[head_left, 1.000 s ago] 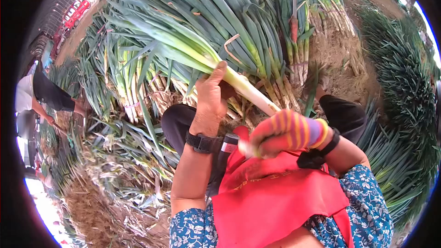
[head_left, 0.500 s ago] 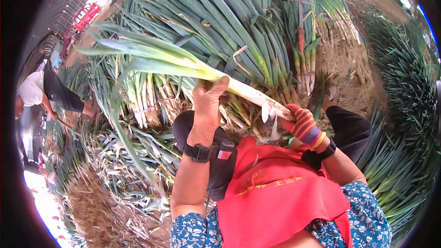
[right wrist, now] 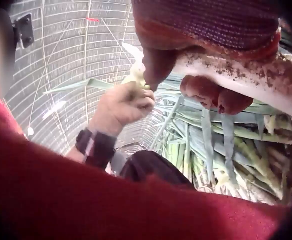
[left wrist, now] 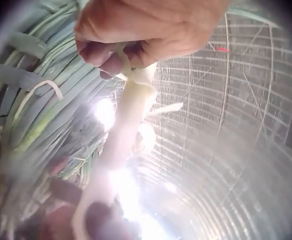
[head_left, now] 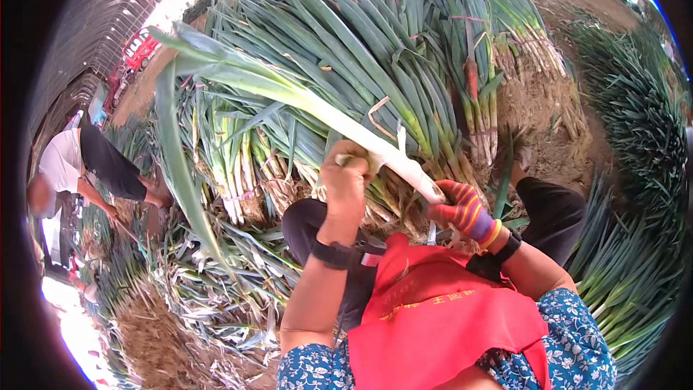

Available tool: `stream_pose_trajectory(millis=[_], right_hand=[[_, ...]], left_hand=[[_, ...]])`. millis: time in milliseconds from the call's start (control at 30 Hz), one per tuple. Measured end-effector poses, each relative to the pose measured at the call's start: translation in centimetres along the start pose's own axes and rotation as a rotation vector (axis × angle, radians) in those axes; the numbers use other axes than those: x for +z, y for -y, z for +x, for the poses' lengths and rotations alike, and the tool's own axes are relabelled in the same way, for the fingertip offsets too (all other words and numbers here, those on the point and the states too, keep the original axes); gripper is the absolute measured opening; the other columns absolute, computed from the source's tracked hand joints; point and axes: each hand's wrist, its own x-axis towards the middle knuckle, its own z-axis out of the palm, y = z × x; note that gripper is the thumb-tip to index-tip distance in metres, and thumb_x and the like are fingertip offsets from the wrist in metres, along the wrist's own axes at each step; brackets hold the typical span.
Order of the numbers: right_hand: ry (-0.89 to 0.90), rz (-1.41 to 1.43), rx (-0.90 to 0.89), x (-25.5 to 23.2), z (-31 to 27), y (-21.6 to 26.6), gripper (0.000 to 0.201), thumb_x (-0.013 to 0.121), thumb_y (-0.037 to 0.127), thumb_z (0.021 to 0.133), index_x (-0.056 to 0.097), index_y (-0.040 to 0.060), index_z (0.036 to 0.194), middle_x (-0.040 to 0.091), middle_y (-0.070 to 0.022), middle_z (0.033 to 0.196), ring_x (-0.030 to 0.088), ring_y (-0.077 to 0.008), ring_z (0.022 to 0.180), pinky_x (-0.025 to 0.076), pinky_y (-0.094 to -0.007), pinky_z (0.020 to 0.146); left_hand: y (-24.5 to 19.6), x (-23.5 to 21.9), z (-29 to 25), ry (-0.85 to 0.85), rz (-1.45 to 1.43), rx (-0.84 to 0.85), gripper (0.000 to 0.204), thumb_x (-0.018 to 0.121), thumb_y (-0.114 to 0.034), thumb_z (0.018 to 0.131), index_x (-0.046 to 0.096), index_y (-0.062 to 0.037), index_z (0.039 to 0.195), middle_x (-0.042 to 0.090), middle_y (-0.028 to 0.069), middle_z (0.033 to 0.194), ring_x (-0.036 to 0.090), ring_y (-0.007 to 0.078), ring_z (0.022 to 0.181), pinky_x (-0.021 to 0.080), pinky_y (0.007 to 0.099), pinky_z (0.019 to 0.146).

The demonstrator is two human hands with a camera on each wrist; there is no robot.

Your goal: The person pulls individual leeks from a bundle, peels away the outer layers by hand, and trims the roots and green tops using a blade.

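Observation:
A long leek (head_left: 317,105) slants across the head view, green leaves at upper left and white root end at lower right. My striped-gloved right hand (head_left: 469,209) grips it near that end, where soil clings to the white stalk (right wrist: 276,95). My bare left hand (head_left: 345,184) is curled against the middle of the stalk. Seen from the left wrist, its thumb and fingers pinch a thin piece of the leek's skin (left wrist: 122,55). A small pale strip of skin (head_left: 401,136) sticks up from the stalk. One long leaf (head_left: 184,166) hangs down on the left.
Tied bundles of leeks (head_left: 234,173) and a large leafy pile (head_left: 361,50) lie ahead. Peeled scraps (head_left: 231,267) cover the ground at left. Another person (head_left: 108,162) bends over at far left. A red apron (head_left: 440,310) covers my lap. More leeks (head_left: 628,274) lie at right.
My left hand has gone from gripping the stalk to pinching its skin. The right hand has come to the root end and grips there. The leek's leaves have swung clear of the pile.

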Motion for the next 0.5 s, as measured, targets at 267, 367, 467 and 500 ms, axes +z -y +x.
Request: stream_pose_trajectory(millis=[267, 367, 467, 500], right_hand=[[-0.109, 0.229, -0.039, 1.2, 1.7, 1.3, 0.057, 0.073, 0.025, 0.076, 0.047, -0.0044, 0.118, 0.060, -0.0024, 0.080, 0.050, -0.0061, 0.054, 0.037, -0.0220, 0.043], [-0.115, 0.233, 0.083, 1.0, 2.0, 2.6, 0.054, 0.073, 0.025, 0.076, 0.049, -0.0033, 0.115, 0.057, 0.0001, 0.072, 0.047, -0.0054, 0.050, 0.035, -0.0216, 0.041], [-0.122, 0.156, -0.041, 1.4, 3.8, 3.9, 0.048, 0.070, 0.026, 0.079, 0.052, -0.0003, 0.114, 0.056, -0.0007, 0.069, 0.047, -0.0055, 0.050, 0.034, -0.0216, 0.040], [-0.138, 0.106, -0.154, 1.5, 4.8, 4.4, 0.045, 0.067, 0.026, 0.081, 0.052, 0.0008, 0.115, 0.058, -0.0029, 0.071, 0.049, -0.0057, 0.053, 0.035, -0.0216, 0.042]], left_hand=[[3.6, 1.4, -2.2, 0.310, 0.465, 0.103, 0.023, 0.047, 0.005, 0.074, 0.063, -0.0011, 0.090, 0.056, -0.0025, 0.070, 0.046, 0.0040, 0.063, 0.040, 0.0206, 0.056], [2.8, 1.6, -2.6, 0.386, 0.531, 0.099, 0.022, 0.048, 0.004, 0.077, 0.063, -0.0019, 0.092, 0.059, -0.0026, 0.073, 0.050, 0.0046, 0.065, 0.043, 0.0227, 0.059], [4.9, 2.3, -5.1, 0.741, 0.900, 0.091, 0.022, 0.054, 0.000, 0.072, 0.062, -0.0019, 0.093, 0.064, 0.0099, 0.080, 0.058, 0.0159, 0.069, 0.047, 0.0303, 0.066], [8.8, 1.4, -6.8, 0.983, 1.298, 0.141, 0.024, 0.055, -0.001, 0.071, 0.062, -0.0020, 0.094, 0.064, 0.0135, 0.083, 0.060, 0.0198, 0.071, 0.047, 0.0326, 0.068]])
